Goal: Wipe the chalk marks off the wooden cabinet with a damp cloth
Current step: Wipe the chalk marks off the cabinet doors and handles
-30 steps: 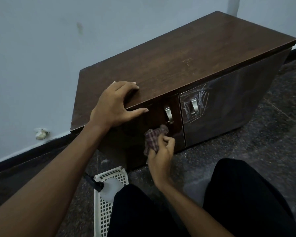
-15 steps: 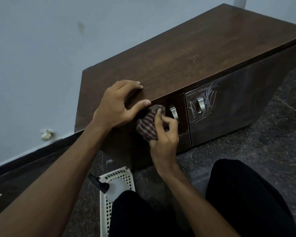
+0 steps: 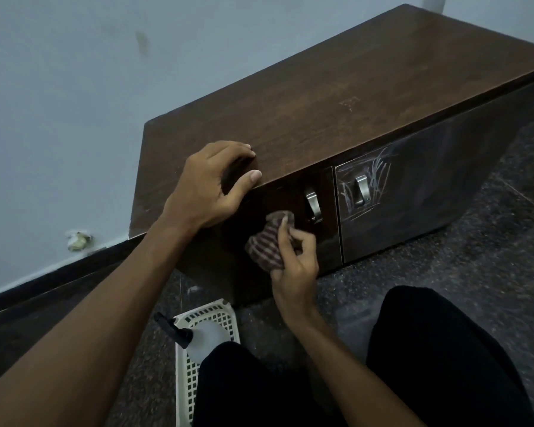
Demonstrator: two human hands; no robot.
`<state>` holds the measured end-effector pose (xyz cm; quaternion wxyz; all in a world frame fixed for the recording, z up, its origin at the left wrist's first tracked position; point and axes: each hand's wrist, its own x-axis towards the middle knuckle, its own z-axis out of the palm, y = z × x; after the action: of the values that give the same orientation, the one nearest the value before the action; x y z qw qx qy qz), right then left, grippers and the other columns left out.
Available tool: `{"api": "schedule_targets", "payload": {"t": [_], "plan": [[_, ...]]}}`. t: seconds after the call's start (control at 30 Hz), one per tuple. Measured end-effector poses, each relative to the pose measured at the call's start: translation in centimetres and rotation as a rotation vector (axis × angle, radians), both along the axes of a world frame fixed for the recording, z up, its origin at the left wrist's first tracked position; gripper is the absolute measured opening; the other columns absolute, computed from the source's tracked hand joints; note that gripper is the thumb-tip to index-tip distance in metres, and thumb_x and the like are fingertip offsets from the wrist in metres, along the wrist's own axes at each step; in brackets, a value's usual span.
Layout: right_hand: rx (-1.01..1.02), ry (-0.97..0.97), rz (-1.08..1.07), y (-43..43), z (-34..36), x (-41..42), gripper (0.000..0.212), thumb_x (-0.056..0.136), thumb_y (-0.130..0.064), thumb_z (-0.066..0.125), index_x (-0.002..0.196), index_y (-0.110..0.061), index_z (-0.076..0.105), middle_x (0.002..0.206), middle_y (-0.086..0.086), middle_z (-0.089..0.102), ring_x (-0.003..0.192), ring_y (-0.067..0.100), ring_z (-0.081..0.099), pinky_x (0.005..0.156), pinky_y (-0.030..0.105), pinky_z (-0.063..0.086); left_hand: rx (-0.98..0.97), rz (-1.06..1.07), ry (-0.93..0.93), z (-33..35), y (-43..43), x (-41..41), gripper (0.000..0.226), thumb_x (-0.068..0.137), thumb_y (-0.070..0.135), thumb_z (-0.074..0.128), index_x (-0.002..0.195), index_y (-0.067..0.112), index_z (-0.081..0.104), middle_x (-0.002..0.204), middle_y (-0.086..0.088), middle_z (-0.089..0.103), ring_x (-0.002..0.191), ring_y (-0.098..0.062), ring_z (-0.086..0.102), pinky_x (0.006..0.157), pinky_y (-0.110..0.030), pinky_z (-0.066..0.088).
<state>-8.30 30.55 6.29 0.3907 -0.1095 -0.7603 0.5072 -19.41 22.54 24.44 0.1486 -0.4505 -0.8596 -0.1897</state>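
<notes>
A low dark wooden cabinet [image 3: 336, 97] stands against the wall. Its left door [image 3: 324, 241] looks free of marks; white chalk marks [image 3: 378, 167] scrawl around the metal handle [image 3: 362, 189] of the right door. My left hand [image 3: 210, 186] rests on the cabinet's top front edge, fingers on top, thumb along the edge. My right hand [image 3: 293, 263] holds a bunched checked cloth [image 3: 267, 241] against the left door, just left of and below that door's handle [image 3: 313, 203].
A white plastic basket [image 3: 208, 315] with a spray bottle [image 3: 195, 335] in it lies on the speckled floor by my left knee. My legs in black trousers [image 3: 438, 359] fill the foreground. A dark skirting [image 3: 43, 291] runs along the wall at left.
My right hand rose with the cloth to the top of the left door, then came back down a little. The left hand stayed on the edge. The view drifted closer.
</notes>
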Motion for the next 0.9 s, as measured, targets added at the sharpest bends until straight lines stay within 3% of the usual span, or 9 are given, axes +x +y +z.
{"api": "schedule_targets", "payload": {"t": [0.1, 0.2, 0.3, 0.37, 0.53, 0.63, 0.73, 0.83, 0.9], "plan": [[0.188, 0.158, -0.1, -0.2, 2.6, -1.9, 0.055, 0.085, 0.004, 0.072, 0.136, -0.006, 0.054, 0.114, 0.01, 0.049, 0.1, 0.025, 0.059, 0.086, 0.027, 0.053, -0.006, -0.003, 0.017, 0.0, 0.0, -0.1, 0.036, 0.097, 0.035, 0.062, 0.117, 0.006, 0.069, 0.121, -0.01, 0.07, 0.115, -0.023, 0.064, 0.099, -0.04, 0.052], [0.381, 0.189, -0.068, -0.7, 2.6, -2.1, 0.057, 0.085, 0.009, 0.064, 0.138, -0.01, 0.052, 0.11, 0.006, 0.046, 0.095, 0.025, 0.055, 0.079, 0.029, 0.053, -0.009, -0.009, 0.023, -0.1, 0.1, -0.2, 0.044, 0.095, 0.044, 0.064, 0.117, 0.006, 0.069, 0.121, -0.01, 0.069, 0.115, -0.022, 0.064, 0.099, -0.038, 0.051], [0.596, 0.136, 0.023, -0.9, -0.5, -1.3, 0.051, 0.089, 0.0, 0.06, 0.138, -0.013, 0.054, 0.107, 0.004, 0.047, 0.084, 0.024, 0.055, 0.063, 0.031, 0.054, -0.052, -0.008, 0.027, -0.2, 0.1, -0.2, 0.06, 0.086, 0.057, 0.072, 0.121, 0.008, 0.068, 0.126, -0.008, 0.067, 0.119, -0.021, 0.062, 0.103, -0.037, 0.05], [0.623, 0.066, 0.047, 0.1, -3.4, -0.5, 0.047, 0.088, -0.005, 0.062, 0.134, -0.014, 0.058, 0.111, 0.005, 0.051, 0.089, 0.024, 0.06, 0.063, 0.033, 0.056, -0.093, -0.011, 0.028, -0.3, 0.0, -0.3, 0.072, 0.077, 0.063, 0.078, 0.124, 0.009, 0.066, 0.129, -0.008, 0.065, 0.123, -0.022, 0.06, 0.105, -0.04, 0.05], [0.104, -0.097, 0.047, 3.2, -6.4, 0.8, 0.041, 0.089, -0.004, 0.066, 0.126, -0.021, 0.065, 0.124, 0.004, 0.056, 0.11, 0.02, 0.058, 0.085, 0.038, 0.058, -0.131, -0.026, 0.052, -0.6, -0.1, -0.5, 0.081, 0.069, 0.06, 0.086, 0.128, 0.008, 0.064, 0.132, -0.011, 0.062, 0.125, -0.025, 0.058, 0.106, -0.046, 0.05], [-0.086, -0.07, -0.087, 4.2, -5.7, 1.0, 0.048, 0.081, 0.011, 0.069, 0.123, -0.012, 0.065, 0.119, 0.01, 0.057, 0.104, 0.018, 0.06, 0.083, 0.025, 0.056, -0.129, -0.015, 0.071, -0.7, -0.1, -0.5, 0.079, 0.07, 0.056, 0.087, 0.127, 0.007, 0.064, 0.131, -0.012, 0.063, 0.124, -0.026, 0.059, 0.106, -0.046, 0.05], [-0.299, -0.103, -0.196, 6.0, -4.3, 0.6, 0.051, 0.078, 0.015, 0.064, 0.121, -0.012, 0.065, 0.112, -0.018, 0.051, 0.097, 0.002, 0.053, 0.087, 0.012, 0.046, -0.128, -0.015, 0.079, -0.7, -0.1, -0.6, 0.078, 0.07, 0.056, 0.087, 0.126, 0.007, 0.065, 0.13, -0.011, 0.063, 0.123, -0.025, 0.059, 0.106, -0.044, 0.05], [-0.373, 0.099, -0.267, 6.2, -2.2, -0.3, 0.027, 0.088, 0.0, 0.066, 0.114, -0.005, 0.07, 0.098, -0.009, 0.053, 0.083, 0.0, 0.056, 0.072, 0.012, 0.049, -0.137, -0.014, 0.076, -0.7, 0.0, -0.6, 0.077, 0.07, 0.056, 0.086, 0.127, 0.008, 0.064, 0.131, -0.011, 0.063, 0.124, -0.025, 0.059, 0.107, -0.043, 0.049], [-0.238, 0.136, -0.287, 5.9, -1.7, -0.2, 0.036, 0.086, 0.008, 0.065, 0.121, -0.001, 0.065, 0.101, -0.001, 0.052, 0.089, -0.001, 0.057, 0.076, 0.01, 0.051, -0.14, -0.011, 0.073, -0.6, 0.0, -0.5, 0.077, 0.071, 0.056, 0.086, 0.127, 0.008, 0.064, 0.131, -0.011, 0.062, 0.125, -0.025, 0.058, 0.107, -0.044, 0.05]]}}
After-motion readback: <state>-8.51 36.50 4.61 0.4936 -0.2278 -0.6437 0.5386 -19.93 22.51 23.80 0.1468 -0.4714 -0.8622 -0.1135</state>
